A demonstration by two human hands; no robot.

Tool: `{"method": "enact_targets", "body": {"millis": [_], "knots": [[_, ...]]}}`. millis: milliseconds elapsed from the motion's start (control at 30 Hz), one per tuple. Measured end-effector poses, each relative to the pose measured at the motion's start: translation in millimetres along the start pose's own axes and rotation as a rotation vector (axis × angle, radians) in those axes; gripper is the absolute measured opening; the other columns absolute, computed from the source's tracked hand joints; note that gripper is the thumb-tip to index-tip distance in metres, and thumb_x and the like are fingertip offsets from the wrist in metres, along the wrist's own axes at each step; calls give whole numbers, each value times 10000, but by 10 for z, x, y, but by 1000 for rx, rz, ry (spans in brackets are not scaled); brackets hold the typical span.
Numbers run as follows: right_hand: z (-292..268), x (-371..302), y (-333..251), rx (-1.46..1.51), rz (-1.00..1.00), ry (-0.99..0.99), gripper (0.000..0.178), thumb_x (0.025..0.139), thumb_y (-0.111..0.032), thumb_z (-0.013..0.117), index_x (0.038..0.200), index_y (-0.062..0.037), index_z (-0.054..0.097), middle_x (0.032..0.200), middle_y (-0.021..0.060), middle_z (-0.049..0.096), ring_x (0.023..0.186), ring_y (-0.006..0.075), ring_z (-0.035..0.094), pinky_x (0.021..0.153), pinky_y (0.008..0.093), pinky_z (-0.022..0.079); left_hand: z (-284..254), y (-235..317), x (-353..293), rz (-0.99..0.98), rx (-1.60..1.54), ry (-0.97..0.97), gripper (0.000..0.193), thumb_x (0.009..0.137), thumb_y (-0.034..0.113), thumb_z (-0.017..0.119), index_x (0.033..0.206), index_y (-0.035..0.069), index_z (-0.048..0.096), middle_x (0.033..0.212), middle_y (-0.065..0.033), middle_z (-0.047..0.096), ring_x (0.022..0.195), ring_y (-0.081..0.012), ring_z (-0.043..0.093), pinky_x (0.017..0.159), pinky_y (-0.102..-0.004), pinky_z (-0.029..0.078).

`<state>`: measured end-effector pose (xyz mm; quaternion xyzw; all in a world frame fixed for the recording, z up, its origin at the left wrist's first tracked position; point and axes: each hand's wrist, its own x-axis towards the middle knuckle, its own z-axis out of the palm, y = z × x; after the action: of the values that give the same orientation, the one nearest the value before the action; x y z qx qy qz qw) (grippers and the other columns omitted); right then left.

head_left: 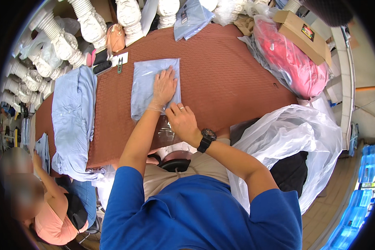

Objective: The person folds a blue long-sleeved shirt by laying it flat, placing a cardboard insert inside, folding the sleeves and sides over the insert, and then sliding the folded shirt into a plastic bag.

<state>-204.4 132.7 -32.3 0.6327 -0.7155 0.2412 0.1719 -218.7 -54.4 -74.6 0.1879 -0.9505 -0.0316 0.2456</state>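
A folded light-blue garment (143,89) lies in a clear plastic bag on the brown table cover. My left hand (164,85) rests flat on it with fingers stretched out. Clear film crosses the left wrist, so the hand seems to be inside the bag's mouth. At the near edge, my right hand (182,123), with a ring and a black wristwatch (207,139), has its fingers curled on the bag's open end (166,132). Its fingertips are partly hidden.
Blue garments (74,116) are stacked at left, near thread snips (120,65) and a brown pouch (115,37). White balusters (87,23) line the back. Right: pink bagged clothing (285,58), a cardboard box (306,35), a large translucent bag (287,133). A person (56,212) sits lower left.
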Motion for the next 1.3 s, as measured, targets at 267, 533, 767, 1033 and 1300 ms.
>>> {"method": "enact_targets", "body": {"millis": [267, 533, 767, 1033, 1300], "knots": [[-37, 5, 30, 62, 38, -5, 125, 804, -105, 603, 924, -75, 584, 940, 86, 551, 873, 252, 581, 728, 368, 455, 80, 37, 179, -57, -116, -31, 479, 963, 181, 517, 1395, -25, 490, 1497, -126, 470, 1410, -320, 377, 1190, -476, 269], [-13, -5, 85, 85, 9, -26, 141, 794, -75, 596, 932, -66, 570, 950, 85, 540, 883, 250, 572, 741, 358, 466, 273, -89, 223, 58, -20, 60, 506, 935, 162, 537, 1425, 39, 496, 1527, -51, 443, 1297, -316, 445, 1106, -485, 329], [16, -12, 148, 152, 18, -64, 175, 781, -52, 600, 949, -55, 552, 966, 98, 535, 895, 261, 570, 757, 364, 475, 243, 1, 265, -23, 59, -16, 538, 921, 187, 556, 1436, 51, 483, 1520, -29, 438, 1358, -314, 397, 1135, -556, 269], [-41, -86, 39, 206, 319, -70, 459, 836, -82, 642, 1275, -27, 522, 1191, 141, 527, 1060, 318, 505, 869, 450, 442, 341, -102, 238, 59, 96, 87, 494, 941, 213, 549, 1405, 49, 503, 1497, -55, 451, 1433, -288, 342, 1173, -522, 251], [196, -230, 37, 188, 325, -117, 556, 854, -134, 674, 1369, -59, 479, 1307, 104, 506, 1112, 315, 486, 917, 450, 406, 294, -157, 53, 105, 121, 106, 466, 986, 237, 512, 1402, 27, 499, 1501, -107, 449, 1463, -293, 308, 1212, -498, 203]]}}
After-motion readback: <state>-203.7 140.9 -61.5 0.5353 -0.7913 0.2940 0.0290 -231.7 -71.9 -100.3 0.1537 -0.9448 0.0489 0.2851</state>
